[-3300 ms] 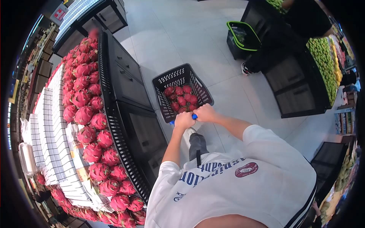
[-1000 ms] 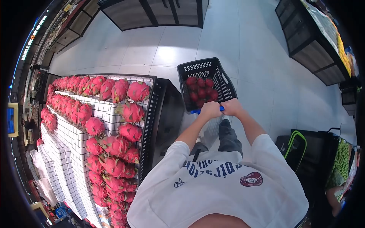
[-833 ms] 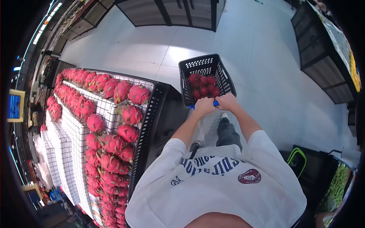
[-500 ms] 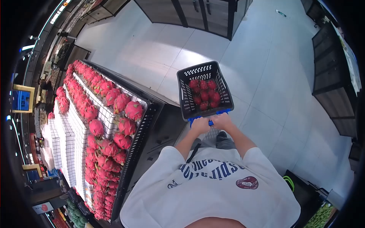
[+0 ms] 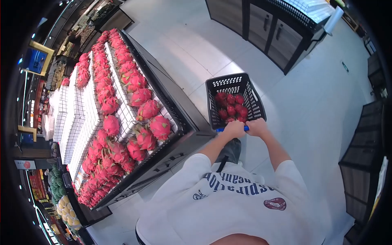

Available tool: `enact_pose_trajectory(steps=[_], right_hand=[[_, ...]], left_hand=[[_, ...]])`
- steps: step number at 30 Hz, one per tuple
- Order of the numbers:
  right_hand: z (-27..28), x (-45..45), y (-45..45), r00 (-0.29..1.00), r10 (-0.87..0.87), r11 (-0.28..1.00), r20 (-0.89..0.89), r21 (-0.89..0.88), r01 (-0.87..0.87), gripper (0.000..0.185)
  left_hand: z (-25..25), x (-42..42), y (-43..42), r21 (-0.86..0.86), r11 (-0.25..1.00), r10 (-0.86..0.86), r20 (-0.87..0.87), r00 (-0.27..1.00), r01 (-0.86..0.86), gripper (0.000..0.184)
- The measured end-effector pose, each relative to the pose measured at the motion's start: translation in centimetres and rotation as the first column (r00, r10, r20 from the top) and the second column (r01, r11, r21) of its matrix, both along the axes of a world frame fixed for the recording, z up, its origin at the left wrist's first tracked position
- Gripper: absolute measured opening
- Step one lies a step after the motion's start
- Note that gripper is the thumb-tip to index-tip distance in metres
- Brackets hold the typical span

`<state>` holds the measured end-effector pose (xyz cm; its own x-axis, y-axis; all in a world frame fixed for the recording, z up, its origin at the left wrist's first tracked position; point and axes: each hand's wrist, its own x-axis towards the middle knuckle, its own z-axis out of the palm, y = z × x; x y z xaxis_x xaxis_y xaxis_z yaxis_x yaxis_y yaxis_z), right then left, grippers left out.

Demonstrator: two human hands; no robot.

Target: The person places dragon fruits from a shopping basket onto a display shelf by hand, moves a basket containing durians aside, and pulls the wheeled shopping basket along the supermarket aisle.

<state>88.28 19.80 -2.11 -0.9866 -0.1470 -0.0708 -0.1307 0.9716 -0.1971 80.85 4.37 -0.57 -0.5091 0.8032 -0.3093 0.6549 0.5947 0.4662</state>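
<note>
A black plastic shopping basket (image 5: 254, 100) with slotted sides is in front of me. Several dark red fruits (image 5: 231, 109), like small dragon fruits, lie in its bottom. My left hand (image 5: 234, 130) wraps round the basket's blue handle (image 5: 246, 128) on the near side. Close beside it, my right hand (image 5: 257, 127) grips the same handle with curled fingers. How the basket is supported below is hidden.
On my left, a display stand (image 5: 163, 110) carries rows of pink dragon fruit (image 5: 159, 127) on white gridded steps. Its corner stands near the basket. A dark cabinet (image 5: 269, 34) is ahead, more cabinets (image 5: 359, 163) line the right, and pale tiled floor (image 5: 294, 118) runs between.
The view has shifted and turned: the dragon fruit stand's corner is closer to the basket, and the cabinet ahead appears nearer and further right. Both hands stay on the handle.
</note>
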Motion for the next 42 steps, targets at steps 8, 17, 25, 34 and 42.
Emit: enact_pose_trajectory(steps=[8, 17, 25, 34, 42], right_hand=[[1.5, -10.4, 3.6, 0.998, 0.042, 0.999, 0.04, 0.028, -0.043, 0.018], [2.5, -14.2, 5.1, 0.993, 0.118, 0.99, 0.013, -0.083, -0.117, 0.015], [1.2, -19.2, 8.3, 0.945, 0.268, 0.958, 0.186, -0.161, -0.239, 0.018], [1.0, -33.2, 11.4, 0.879, 0.476, 0.866, 0.02, -0.189, -0.464, 0.02], [1.8, -47.9, 11.4, 0.827, 0.556, 0.831, 0.082, -0.092, -0.549, 0.023]], left_hand=[[-0.5, -8.5, 3.1, 0.047, 0.98, 0.188, 0.069, 0.98, -0.192, 0.029], [1.9, -13.1, 4.2, -0.018, 0.99, 0.138, 0.275, 0.952, -0.138, 0.032], [2.1, -17.0, 6.5, -0.103, 0.983, 0.176, 0.331, 0.927, -0.15, 0.032], [3.0, -27.6, 9.1, -0.127, 0.934, 0.356, 0.274, 0.893, -0.334, 0.027], [2.2, -37.2, 10.8, -0.084, 0.752, 0.654, -0.039, 0.756, -0.654, 0.023]])
